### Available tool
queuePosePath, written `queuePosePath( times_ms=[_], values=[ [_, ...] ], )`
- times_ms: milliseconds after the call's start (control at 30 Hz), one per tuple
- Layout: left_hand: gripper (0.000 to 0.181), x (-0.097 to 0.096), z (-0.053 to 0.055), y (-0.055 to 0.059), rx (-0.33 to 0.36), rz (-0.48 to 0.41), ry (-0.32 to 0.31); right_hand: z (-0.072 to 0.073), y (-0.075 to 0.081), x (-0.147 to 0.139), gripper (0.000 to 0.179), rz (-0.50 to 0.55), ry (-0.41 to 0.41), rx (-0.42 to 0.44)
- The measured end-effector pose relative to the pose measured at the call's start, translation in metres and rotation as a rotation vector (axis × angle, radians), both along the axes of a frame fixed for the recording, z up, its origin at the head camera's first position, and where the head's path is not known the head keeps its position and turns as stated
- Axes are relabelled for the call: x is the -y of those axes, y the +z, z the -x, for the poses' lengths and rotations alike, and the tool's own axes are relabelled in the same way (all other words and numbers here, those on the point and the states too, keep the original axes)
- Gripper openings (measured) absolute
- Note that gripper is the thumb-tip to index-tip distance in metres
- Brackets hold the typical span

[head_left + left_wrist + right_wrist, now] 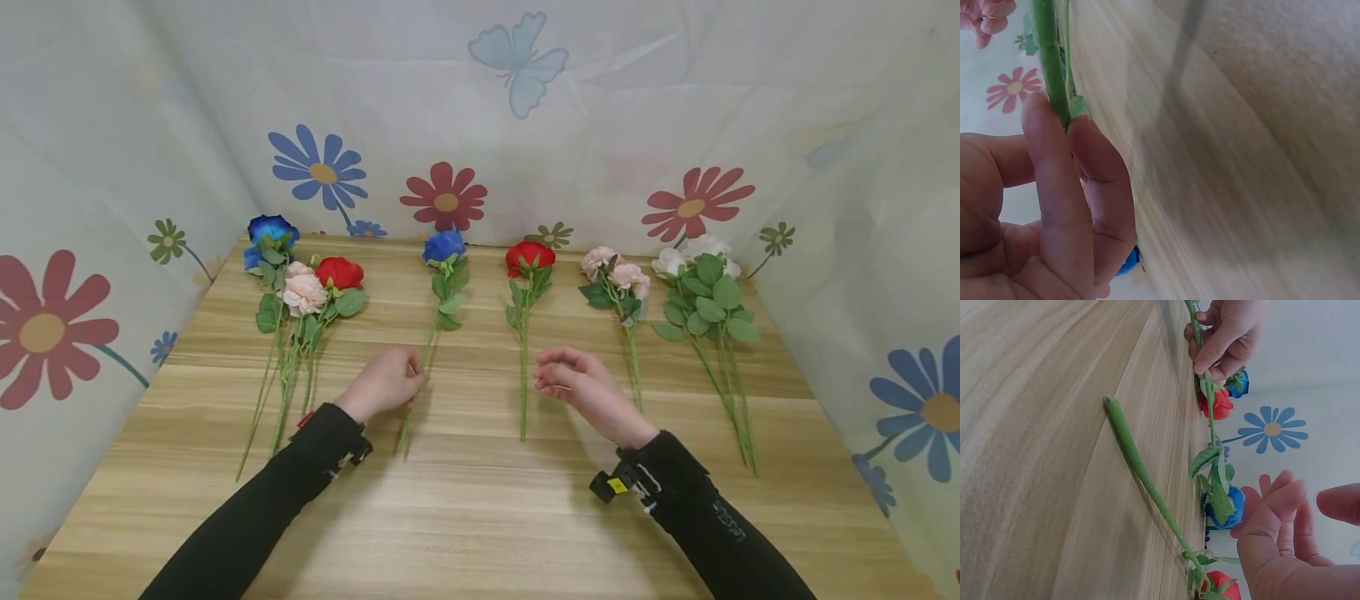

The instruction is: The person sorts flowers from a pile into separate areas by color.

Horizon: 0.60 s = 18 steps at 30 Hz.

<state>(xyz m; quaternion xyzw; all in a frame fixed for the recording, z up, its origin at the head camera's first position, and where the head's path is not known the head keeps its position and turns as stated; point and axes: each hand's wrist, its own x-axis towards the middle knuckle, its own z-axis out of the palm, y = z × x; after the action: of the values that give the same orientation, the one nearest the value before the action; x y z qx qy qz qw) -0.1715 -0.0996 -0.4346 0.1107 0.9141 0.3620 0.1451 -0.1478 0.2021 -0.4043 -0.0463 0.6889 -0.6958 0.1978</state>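
My left hand (386,383) pinches the green stem (1052,62) of a single artificial blue rose (445,247) between thumb and fingertips. The bloom points to the back of the table, with leaves just below it. My right hand (588,387) hovers beside the stem of a red rose (529,257), its fingers loosely bent and nothing between them. In the right wrist view a gap shows between the thumb and fingers of that hand (1297,544). The red rose's stem (1147,484) lies on the wood there, apart from the fingers.
At the left lies a group with blue flowers (272,229), a pink flower (303,293) and a red rose (340,272). To the right are pale pink flowers (628,277) and leafy white flowers (707,247). Floral-print cloth (600,108) stands around the wooden table (480,517).
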Motion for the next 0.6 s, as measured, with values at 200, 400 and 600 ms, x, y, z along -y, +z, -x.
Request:
queuePosePath(
  times_ms=[200,400,600],
  values=[
    [0.015,-0.0018,0.0032,-0.0046,0.013,0.016,0.01,0.0003,-0.0006,0.0006,0.025,-0.001,0.002,0.001],
    [0.014,-0.0008,0.0015,-0.0042,0.003,0.066,0.017,0.0004,-0.0013,0.0006,0.025,-0.01,0.004,-0.001],
    [0.016,-0.0012,0.0005,-0.0029,-0.003,0.095,0.017,0.0005,-0.0026,0.0018,0.026,-0.021,0.009,-0.001]
  ],
)
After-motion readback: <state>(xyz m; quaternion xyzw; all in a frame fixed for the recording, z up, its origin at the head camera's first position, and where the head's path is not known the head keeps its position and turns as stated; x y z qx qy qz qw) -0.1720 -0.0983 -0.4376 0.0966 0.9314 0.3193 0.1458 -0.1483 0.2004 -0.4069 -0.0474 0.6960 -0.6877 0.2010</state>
